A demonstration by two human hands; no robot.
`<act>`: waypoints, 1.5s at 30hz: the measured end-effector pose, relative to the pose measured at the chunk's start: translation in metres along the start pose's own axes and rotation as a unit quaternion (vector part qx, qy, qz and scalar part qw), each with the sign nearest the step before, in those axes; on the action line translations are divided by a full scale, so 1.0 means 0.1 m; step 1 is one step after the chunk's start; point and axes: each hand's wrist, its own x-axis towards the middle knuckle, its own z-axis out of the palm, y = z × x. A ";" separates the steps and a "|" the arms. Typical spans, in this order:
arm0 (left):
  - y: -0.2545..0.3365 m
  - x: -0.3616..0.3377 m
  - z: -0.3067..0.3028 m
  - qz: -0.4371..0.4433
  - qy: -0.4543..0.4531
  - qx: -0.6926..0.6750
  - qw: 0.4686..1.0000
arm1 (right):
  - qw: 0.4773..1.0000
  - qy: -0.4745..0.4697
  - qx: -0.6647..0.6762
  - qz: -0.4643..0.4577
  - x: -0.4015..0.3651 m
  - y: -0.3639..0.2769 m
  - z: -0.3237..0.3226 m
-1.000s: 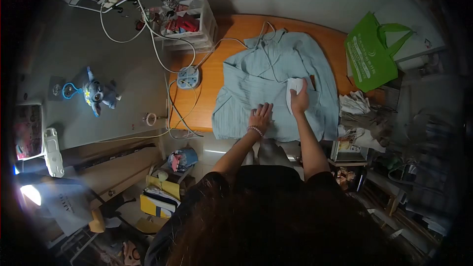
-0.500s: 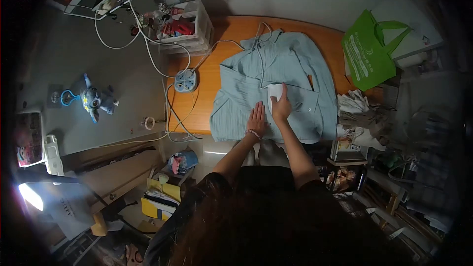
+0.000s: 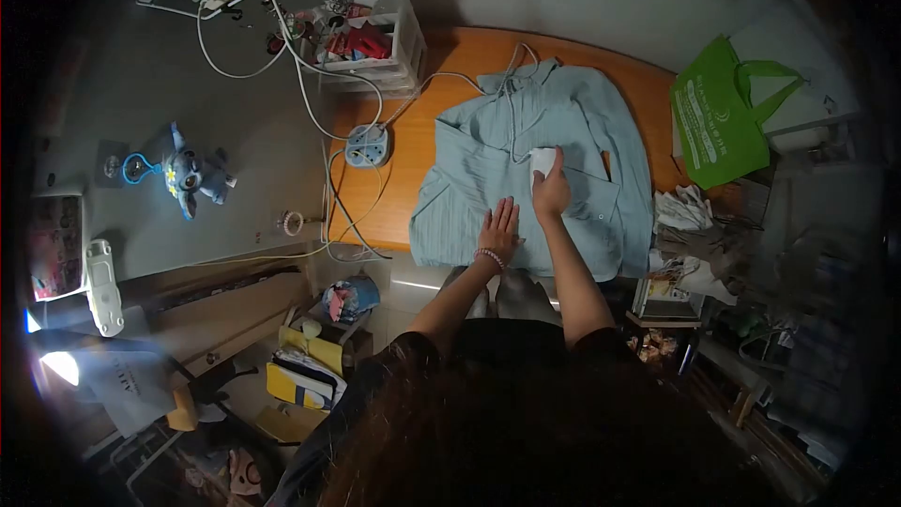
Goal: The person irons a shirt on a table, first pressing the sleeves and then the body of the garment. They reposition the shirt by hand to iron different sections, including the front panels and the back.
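A light blue-green button shirt [image 3: 469,183] lies spread over the orange tabletop, with wrinkles on its left part. My right hand [image 3: 554,195] is closed around a small white hand-held iron [image 3: 543,160] with a grey cord, which rests on the middle of the shirt. The underside of the iron is hidden. To its left, my left hand [image 3: 500,230] lies flat on the lower part of the cloth, fingers stretched out and holding nothing. A beaded bracelet [image 3: 489,255] circles the left wrist.
The grey cord [image 3: 514,117] crosses the shirt's collar. At left are a power strip [image 3: 367,145] with several cables and a clear plastic drawer box [image 3: 405,47]. A green bag [image 3: 718,117] stands at right, above piled cloths [image 3: 683,209].
The view has shifted, so the scene sits a little further right. My right hand has slid the iron slightly away from me across the shirt. My left hand stays flat on the cloth.
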 end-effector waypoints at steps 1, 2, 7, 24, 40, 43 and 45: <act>0.00 0.01 0.00 -0.006 -0.013 0.010 1.000 | 1.000 -0.004 -0.005 0.004 0.03 0.00 0.00; 0.00 0.01 0.00 -0.011 -0.027 0.021 0.999 | 1.000 -0.006 -0.005 0.004 0.06 0.01 -0.01; -0.02 0.01 0.00 -0.004 -0.014 0.015 1.000 | 1.000 0.005 -0.006 0.004 0.25 0.12 -0.05; -0.53 0.23 -0.28 -0.038 0.033 0.066 0.997 | 0.989 0.001 0.150 0.000 -0.31 -0.19 0.11; -0.60 0.22 -0.17 -0.059 0.008 0.040 0.997 | 1.000 -0.015 0.002 0.007 -0.19 -0.23 0.07; -0.62 0.22 -0.14 -0.053 0.020 0.045 0.997 | 1.000 0.000 -0.007 0.021 -0.12 -0.01 -0.03; -0.62 0.20 -0.16 -0.048 0.017 0.036 0.998 | 1.000 0.023 0.003 0.010 -0.06 0.15 -0.07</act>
